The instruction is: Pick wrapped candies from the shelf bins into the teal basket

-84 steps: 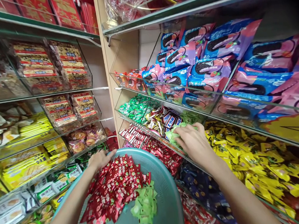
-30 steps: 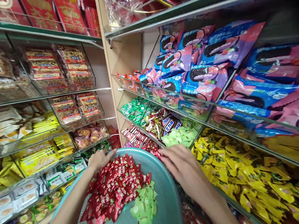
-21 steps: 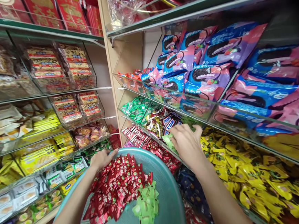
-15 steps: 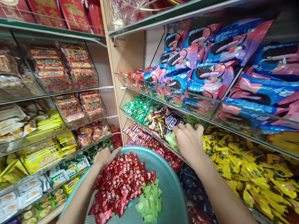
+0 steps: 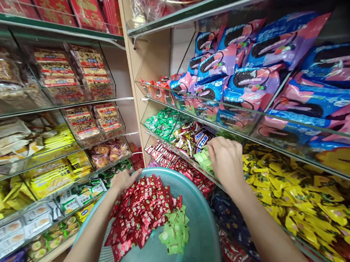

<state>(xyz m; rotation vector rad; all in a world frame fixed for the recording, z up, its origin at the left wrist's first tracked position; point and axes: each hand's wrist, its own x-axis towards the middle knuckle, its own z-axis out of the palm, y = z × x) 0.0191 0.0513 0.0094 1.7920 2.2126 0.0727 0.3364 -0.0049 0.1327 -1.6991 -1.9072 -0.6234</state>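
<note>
A teal plastic basket [image 5: 205,225] with mesh sides is tilted in front of me. My left hand [image 5: 124,180] grips its far-left rim, thumb along the edge, other fingers partly hidden. Inside lie many red-wrapped candies [image 5: 145,214] and, at their lower right, a smaller heap of light green candy packets [image 5: 175,232]. To the right, my right hand [image 5: 227,159] reaches into a shelf compartment, fingers curled down and closed over more light green candy packets [image 5: 204,160]. Its fingertips are mostly hidden. Snickers bars [image 5: 201,139] lie just left of that hand.
Clear shelf fronts border the bins. Yellow-wrapped candies [image 5: 292,194] fill the bin right of my right forearm. Blue and pink cookie packs [image 5: 246,81] sit on the shelf above my right hand. Green-wrapped candies [image 5: 163,121] lie farther back. A wooden post [image 5: 132,69] separates the left shelves.
My right hand's fingers have drawn together and curled over the green packets, and the hand sits slightly farther right. My left hand stays on the basket rim.
</note>
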